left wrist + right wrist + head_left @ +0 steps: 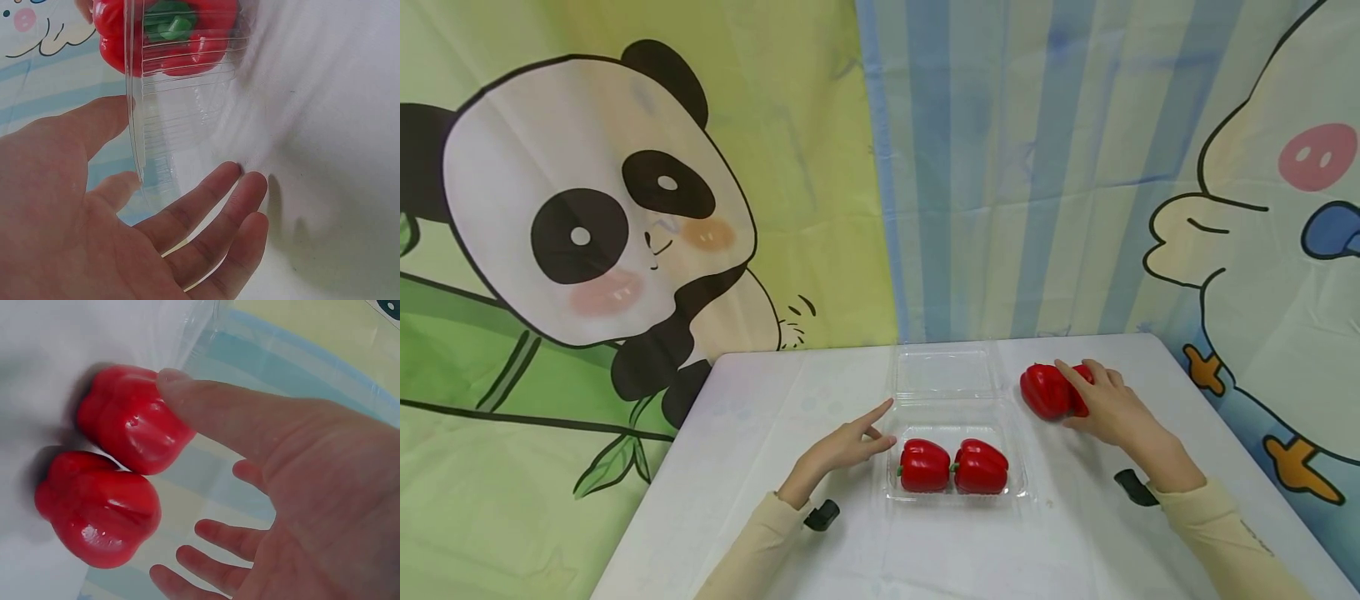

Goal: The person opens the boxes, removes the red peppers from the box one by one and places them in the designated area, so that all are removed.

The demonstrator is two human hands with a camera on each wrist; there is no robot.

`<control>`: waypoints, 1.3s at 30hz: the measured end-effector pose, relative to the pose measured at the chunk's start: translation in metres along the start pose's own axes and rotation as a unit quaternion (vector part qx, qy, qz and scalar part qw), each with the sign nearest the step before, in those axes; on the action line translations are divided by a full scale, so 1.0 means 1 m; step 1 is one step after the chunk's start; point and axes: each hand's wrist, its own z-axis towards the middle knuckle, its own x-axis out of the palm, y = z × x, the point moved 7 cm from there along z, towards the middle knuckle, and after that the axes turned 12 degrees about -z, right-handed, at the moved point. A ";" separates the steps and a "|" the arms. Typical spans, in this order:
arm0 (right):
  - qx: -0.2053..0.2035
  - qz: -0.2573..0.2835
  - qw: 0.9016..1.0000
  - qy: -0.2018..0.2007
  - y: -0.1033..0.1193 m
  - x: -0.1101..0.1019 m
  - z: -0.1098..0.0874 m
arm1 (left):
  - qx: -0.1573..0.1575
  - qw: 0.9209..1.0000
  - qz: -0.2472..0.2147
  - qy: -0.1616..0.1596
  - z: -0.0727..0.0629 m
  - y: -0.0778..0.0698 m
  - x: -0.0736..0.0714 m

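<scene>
Broadly, the white-topped bench (820, 387) comes first, and near its middle sits a clear, thin plastic clamshell container (1018, 482) with ribbed walls, its lid (943, 375) laid back toward twelve o'clock.

The right hand (1108, 410) is between two and three o'clock from the tray, its fingers apart, the thumb tip over a loose pepper; whether it presses, I cannot tell. At nine o'clock, the left hand (842, 446) is spread, its thumb at the clear wall.

All four bell peppers are glossy, bright red, blocky and lobed. A left loose pepper (1042, 392) and a right loose pepper (1079, 403), partly covered by the right hand, lie together at two o'clock from the tray. Inside the tray, a left packed pepper (924, 467) and a right packed pepper (982, 467) lie side by side, short green stems (900, 472) toward nine o'clock.
</scene>
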 end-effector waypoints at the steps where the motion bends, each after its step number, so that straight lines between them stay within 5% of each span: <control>1: -0.001 0.000 1.000 -0.001 0.001 -0.001 0.000 | -0.001 1.000 0.000 0.000 0.000 0.000 0.000; 8: -0.018 0.033 0.999 0.009 0.004 -0.001 -0.002 | -0.003 1.000 0.000 -0.002 0.001 0.002 0.000; 19: -0.107 0.105 0.989 0.016 0.024 -0.006 -0.005 | 0.006 1.000 -0.004 0.000 0.002 0.003 0.000; 26: -0.119 0.131 0.984 0.030 0.035 -0.007 -0.008 | 0.009 1.000 -0.005 0.003 0.001 0.001 0.000; 39: -0.182 0.135 0.972 0.058 0.065 -0.010 -0.015 | 0.005 1.000 -0.010 0.002 0.001 0.001 0.000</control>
